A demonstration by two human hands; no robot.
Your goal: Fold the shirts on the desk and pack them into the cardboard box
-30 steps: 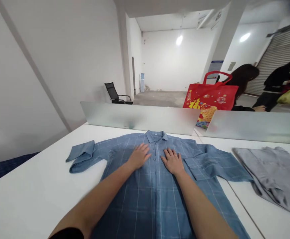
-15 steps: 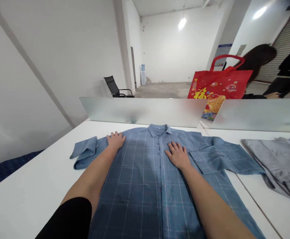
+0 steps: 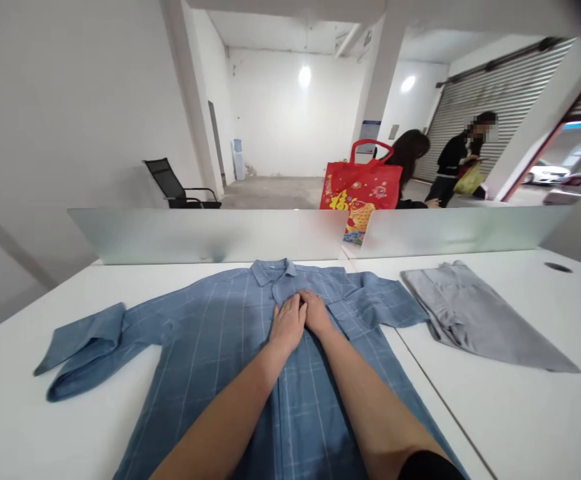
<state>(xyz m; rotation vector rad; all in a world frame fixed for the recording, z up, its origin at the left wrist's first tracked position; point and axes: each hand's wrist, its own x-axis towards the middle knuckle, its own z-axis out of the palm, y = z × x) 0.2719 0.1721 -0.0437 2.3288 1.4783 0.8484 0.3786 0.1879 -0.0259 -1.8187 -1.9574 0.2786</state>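
Observation:
A blue checked shirt (image 3: pixel 210 347) lies spread front-up on the white table (image 3: pixel 495 413), collar towards the far divider. My left hand (image 3: pixel 286 325) rests flat on the chest just below the collar, fingers stretched out. My right hand (image 3: pixel 314 312) lies flat beside it, touching it, fingers out on the button line. Neither hand holds anything. The shirt's left sleeve (image 3: pixel 85 347) is folded over on itself at the table's left. The right sleeve (image 3: pixel 375 303) is folded across near the chest pocket.
A grey garment (image 3: pixel 475 320) lies folded to the right of the shirt. A frosted divider (image 3: pixel 210 235) runs along the table's far edge. Behind it stand a red printed bag (image 3: pixel 360 193), a black chair (image 3: pixel 170 187) and two people (image 3: pixel 435 160).
My left hand has moved from the shirt's left shoulder back to the middle, beside my right hand. The camera has swung right, showing more of the grey garment.

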